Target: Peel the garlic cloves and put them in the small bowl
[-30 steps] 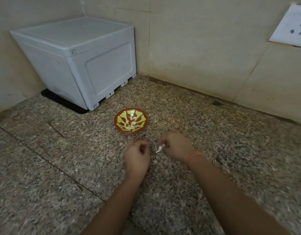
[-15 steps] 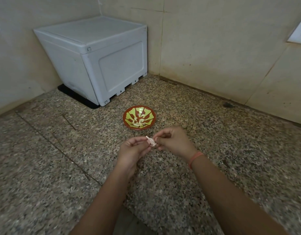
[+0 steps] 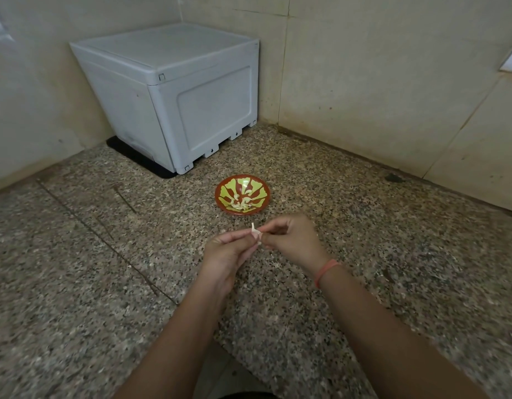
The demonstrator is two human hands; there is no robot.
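A speckled granite counter (image 3: 76, 283) fills the scene and runs to a beige tiled wall (image 3: 364, 82) on the far and left sides. In the far left corner stands a white plastic box (image 3: 191, 96) on a black mat (image 3: 133, 152). Small marks sit at the box's top corner and along its bottom edge, too small to read.

Near the middle of the counter, just right of the box's near corner, sits a small bowl (image 3: 220, 194) with a red rim and a yellow-green pattern. Several pale peeled cloves (image 3: 243, 201) lie in it.

On the near side of the bowl and apart from it, the left hand (image 3: 226, 251) and the right hand (image 3: 292, 240) meet above the counter. The right wrist wears an orange band (image 3: 326, 272). Each hand's grip is narrow, its fingertips pinching the same garlic clove (image 3: 256, 233) between them. A thin white point of the clove sticks up above the fingers.
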